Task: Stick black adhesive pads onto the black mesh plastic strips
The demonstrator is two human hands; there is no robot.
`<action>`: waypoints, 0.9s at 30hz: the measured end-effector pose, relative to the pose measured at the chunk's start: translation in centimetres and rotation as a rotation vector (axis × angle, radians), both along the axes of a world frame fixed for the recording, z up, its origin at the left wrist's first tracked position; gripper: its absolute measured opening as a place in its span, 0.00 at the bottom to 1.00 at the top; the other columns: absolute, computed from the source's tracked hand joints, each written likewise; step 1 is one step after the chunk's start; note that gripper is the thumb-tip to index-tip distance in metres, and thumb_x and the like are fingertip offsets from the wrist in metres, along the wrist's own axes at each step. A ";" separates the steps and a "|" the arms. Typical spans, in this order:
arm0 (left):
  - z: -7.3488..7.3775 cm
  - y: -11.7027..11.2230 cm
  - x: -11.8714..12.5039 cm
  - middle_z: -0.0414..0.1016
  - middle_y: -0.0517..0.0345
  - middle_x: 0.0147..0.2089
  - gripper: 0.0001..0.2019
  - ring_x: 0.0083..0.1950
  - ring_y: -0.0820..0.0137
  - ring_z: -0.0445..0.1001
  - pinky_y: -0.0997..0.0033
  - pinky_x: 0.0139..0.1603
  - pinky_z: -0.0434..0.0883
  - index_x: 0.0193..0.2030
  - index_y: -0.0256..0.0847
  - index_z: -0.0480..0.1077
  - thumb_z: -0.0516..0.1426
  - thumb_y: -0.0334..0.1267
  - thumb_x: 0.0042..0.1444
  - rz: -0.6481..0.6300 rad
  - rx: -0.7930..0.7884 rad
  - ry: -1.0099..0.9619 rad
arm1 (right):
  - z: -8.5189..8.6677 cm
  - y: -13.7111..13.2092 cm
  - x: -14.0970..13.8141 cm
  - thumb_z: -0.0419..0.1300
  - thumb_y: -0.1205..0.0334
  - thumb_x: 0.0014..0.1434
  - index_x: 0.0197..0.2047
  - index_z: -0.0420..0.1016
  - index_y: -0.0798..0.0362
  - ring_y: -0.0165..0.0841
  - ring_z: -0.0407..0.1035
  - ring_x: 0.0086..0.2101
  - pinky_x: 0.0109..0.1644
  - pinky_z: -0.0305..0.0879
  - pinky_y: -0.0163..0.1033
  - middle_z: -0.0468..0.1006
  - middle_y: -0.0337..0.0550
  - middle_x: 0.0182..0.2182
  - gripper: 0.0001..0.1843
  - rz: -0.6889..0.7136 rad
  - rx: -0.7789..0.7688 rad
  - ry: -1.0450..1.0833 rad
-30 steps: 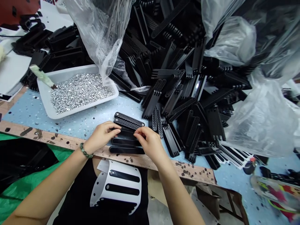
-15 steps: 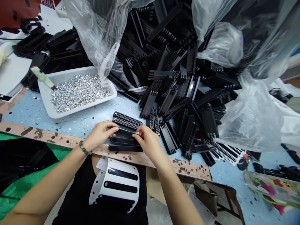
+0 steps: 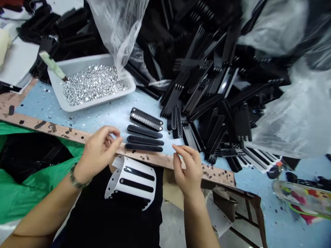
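Three smooth black strips lie side by side at the table's near edge, with two perforated black strips just behind them. My left hand hovers left of the strips, fingers loosely curled with thumb and forefinger close together and nothing visible in them. My right hand hangs to the right of the strips, fingers apart and empty. A white backing sheet with two black strips on it rests on my lap below the table edge.
A white tray of small silver pieces stands at the back left with a pale tool resting in it. A big heap of black slotted parts and clear plastic bags fills the right. Green cloth lies left.
Both hands have come off the black strips and drawn back toward me, left hand going left, right hand going right. The smooth strips now lie uncovered on the table edge.
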State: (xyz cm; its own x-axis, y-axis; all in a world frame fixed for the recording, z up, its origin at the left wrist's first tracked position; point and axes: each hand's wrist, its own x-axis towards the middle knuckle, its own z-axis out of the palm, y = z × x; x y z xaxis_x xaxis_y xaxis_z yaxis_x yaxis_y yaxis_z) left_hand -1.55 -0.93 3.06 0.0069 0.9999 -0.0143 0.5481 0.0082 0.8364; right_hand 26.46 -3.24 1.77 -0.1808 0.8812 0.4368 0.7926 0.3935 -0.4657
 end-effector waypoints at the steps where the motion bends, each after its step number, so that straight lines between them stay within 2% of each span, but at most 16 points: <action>1: 0.4 -1.9 -0.8 0.73 0.57 0.39 0.10 0.36 0.69 0.72 0.72 0.37 0.69 0.44 0.41 0.70 0.55 0.44 0.60 -0.091 -0.063 -0.002 | 0.2 -1.3 -0.2 0.55 0.74 0.60 0.55 0.71 0.46 0.38 0.71 0.42 0.45 0.70 0.47 0.74 0.47 0.41 0.22 0.019 -0.011 0.064; 4: 0.2 -6.8 -2.7 0.73 0.56 0.44 0.14 0.45 0.65 0.71 0.70 0.44 0.70 0.48 0.45 0.70 0.60 0.45 0.55 -0.455 -0.291 0.009 | 0.1 -5.1 -1.8 0.55 0.76 0.58 0.52 0.71 0.45 0.36 0.73 0.37 0.38 0.72 0.44 0.77 0.43 0.36 0.23 0.160 -0.167 0.265; 5: -0.3 -8.0 -3.0 0.73 0.56 0.46 0.16 0.48 0.64 0.71 0.69 0.46 0.69 0.49 0.46 0.70 0.61 0.45 0.54 -0.535 -0.346 0.015 | -0.2 -6.2 -2.6 0.54 0.76 0.58 0.52 0.71 0.45 0.36 0.74 0.35 0.36 0.73 0.42 0.77 0.43 0.35 0.22 0.239 -0.244 0.326; 7: -1.7 -9.8 -2.8 0.73 0.56 0.42 0.10 0.46 0.64 0.70 0.69 0.46 0.68 0.43 0.44 0.71 0.60 0.43 0.57 -0.599 -0.409 0.015 | -0.9 -8.1 -4.3 0.54 0.76 0.59 0.51 0.70 0.46 0.35 0.74 0.34 0.34 0.74 0.41 0.78 0.43 0.35 0.21 0.393 -0.359 0.391; 8: -2.3 -10.4 -2.5 0.72 0.57 0.38 0.07 0.43 0.66 0.70 0.70 0.44 0.68 0.38 0.43 0.71 0.58 0.42 0.59 -0.593 -0.424 0.007 | -1.3 -8.7 -5.1 0.54 0.74 0.59 0.52 0.70 0.47 0.35 0.75 0.34 0.35 0.74 0.41 0.79 0.44 0.35 0.19 0.450 -0.390 0.386; 11: -3.7 -11.1 -1.1 0.67 0.61 0.28 0.14 0.33 0.71 0.67 0.73 0.36 0.64 0.26 0.40 0.67 0.54 0.42 0.63 -0.479 -0.426 -0.037 | -2.5 -9.8 -6.8 0.58 0.70 0.60 0.54 0.70 0.50 0.37 0.75 0.39 0.40 0.75 0.44 0.80 0.47 0.41 0.18 0.480 -0.399 0.283; 13: -4.1 -11.2 -0.3 0.65 0.62 0.27 0.16 0.31 0.73 0.65 0.74 0.33 0.63 0.25 0.39 0.65 0.54 0.43 0.62 -0.381 -0.441 -0.097 | -2.9 -9.9 -7.2 0.59 0.68 0.61 0.55 0.70 0.50 0.38 0.75 0.41 0.42 0.74 0.45 0.80 0.49 0.43 0.19 0.435 -0.381 0.229; 15: -4.1 -11.1 0.1 0.65 0.63 0.26 0.16 0.30 0.73 0.65 0.75 0.32 0.63 0.25 0.38 0.65 0.54 0.44 0.62 -0.352 -0.476 -0.166 | -3.0 -9.9 -7.3 0.59 0.68 0.61 0.55 0.70 0.50 0.38 0.75 0.41 0.42 0.74 0.45 0.80 0.49 0.43 0.18 0.383 -0.357 0.205; 19: -4.0 -11.0 0.3 0.68 0.61 0.29 0.14 0.32 0.72 0.67 0.75 0.34 0.65 0.29 0.38 0.68 0.54 0.43 0.63 -0.451 -0.472 -0.217 | -3.1 -9.7 -7.2 0.60 0.68 0.61 0.53 0.73 0.52 0.39 0.75 0.41 0.41 0.74 0.45 0.81 0.49 0.42 0.17 0.323 -0.324 0.207; 21: -4.1 -11.2 0.5 0.71 0.59 0.31 0.13 0.34 0.71 0.70 0.73 0.37 0.67 0.31 0.39 0.70 0.52 0.41 0.64 -0.451 -0.424 -0.223 | -3.2 -9.6 -7.2 0.58 0.69 0.61 0.51 0.74 0.51 0.37 0.75 0.40 0.42 0.74 0.44 0.81 0.48 0.40 0.14 0.321 -0.352 0.281; 23: -4.5 -11.5 0.9 0.73 0.57 0.34 0.11 0.37 0.69 0.72 0.72 0.40 0.69 0.34 0.40 0.71 0.51 0.40 0.64 -0.398 -0.385 -0.226 | -3.5 -9.4 -7.3 0.56 0.69 0.62 0.47 0.76 0.50 0.35 0.75 0.39 0.42 0.73 0.43 0.81 0.45 0.38 0.12 0.282 -0.427 0.390; 25: -4.9 -11.8 1.3 0.75 0.55 0.40 0.08 0.41 0.68 0.74 0.70 0.44 0.71 0.44 0.41 0.70 0.53 0.39 0.63 -0.287 -0.358 -0.234 | -3.9 -9.1 -7.4 0.55 0.67 0.64 0.43 0.77 0.49 0.35 0.75 0.38 0.42 0.73 0.42 0.81 0.44 0.37 0.11 0.197 -0.518 0.482; 27: -5.4 -11.9 1.6 0.75 0.53 0.47 0.15 0.47 0.67 0.75 0.68 0.49 0.72 0.56 0.43 0.64 0.53 0.37 0.62 -0.229 -0.326 -0.225 | -4.3 -9.0 -7.6 0.54 0.65 0.64 0.41 0.78 0.49 0.35 0.75 0.38 0.43 0.73 0.42 0.81 0.44 0.37 0.10 0.127 -0.583 0.542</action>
State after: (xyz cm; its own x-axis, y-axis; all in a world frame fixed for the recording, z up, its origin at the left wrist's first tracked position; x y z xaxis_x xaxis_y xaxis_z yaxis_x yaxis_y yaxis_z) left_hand 0.03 -12.85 -2.34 0.2661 0.9158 -0.3008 0.3717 0.1905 0.9086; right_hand 18.81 -12.23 -2.57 -0.1898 0.9813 -0.0311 0.3633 0.0408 -0.9308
